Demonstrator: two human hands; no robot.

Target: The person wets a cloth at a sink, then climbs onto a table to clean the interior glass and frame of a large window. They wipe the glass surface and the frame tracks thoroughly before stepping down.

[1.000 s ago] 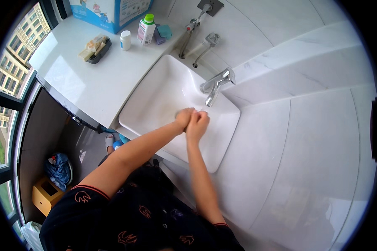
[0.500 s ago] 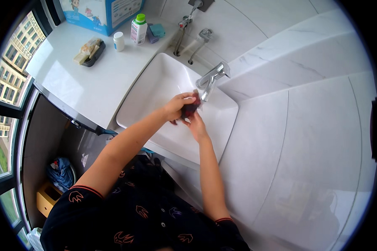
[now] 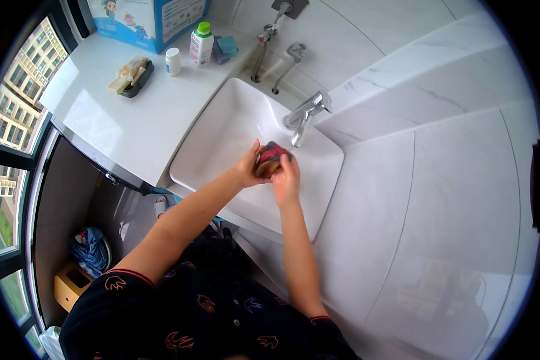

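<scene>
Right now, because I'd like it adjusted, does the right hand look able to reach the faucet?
Probably yes: the faucet stands just beyond the right hand, with nothing seen blocking the way, though that hand is occupied with the red-and-dark bundle.

Large pale-grey wall tiles (image 3: 462,210) — glossy, with thin dark joints — fill the right side, meeting a grey-veined, marble-look band (image 3: 426,99). At left, dark-framed windows (image 3: 9,155) show a beige apartment building (image 3: 27,90) and a green lawn (image 3: 1,225). Daylight gleams on the white countertop (image 3: 144,129); the floor (image 3: 139,223) is dark grey.
</scene>
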